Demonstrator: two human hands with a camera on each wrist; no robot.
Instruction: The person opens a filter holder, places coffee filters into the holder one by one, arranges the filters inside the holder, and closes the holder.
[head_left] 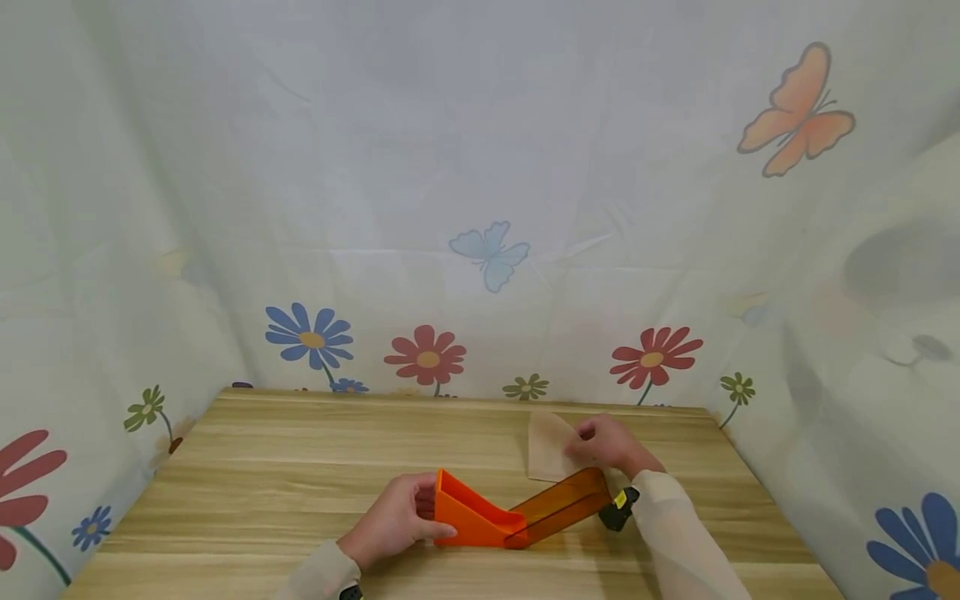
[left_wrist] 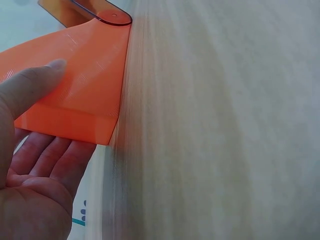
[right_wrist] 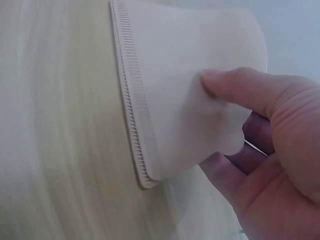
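An orange plastic holder (head_left: 472, 521) stands on the table, its brown see-through lid (head_left: 562, 504) swung out to the right. My left hand (head_left: 401, 517) grips the holder's left end, thumb on the near face and fingers behind; the left wrist view shows the thumb flat on the orange side (left_wrist: 90, 75). Farther back, my right hand (head_left: 607, 444) pinches the right edge of beige paper filters (head_left: 546, 450). In the right wrist view the filters (right_wrist: 170, 65) have crimped edges and bend under the thumb, with a lower layer showing at the crimped edge.
The wood-grain table (head_left: 315, 450) reaches back to a pale curtain (head_left: 375, 167) printed with flowers and butterflies, which also hangs at both sides. A black wrist device (head_left: 618, 509) on my right wrist is close to the lid's right end.
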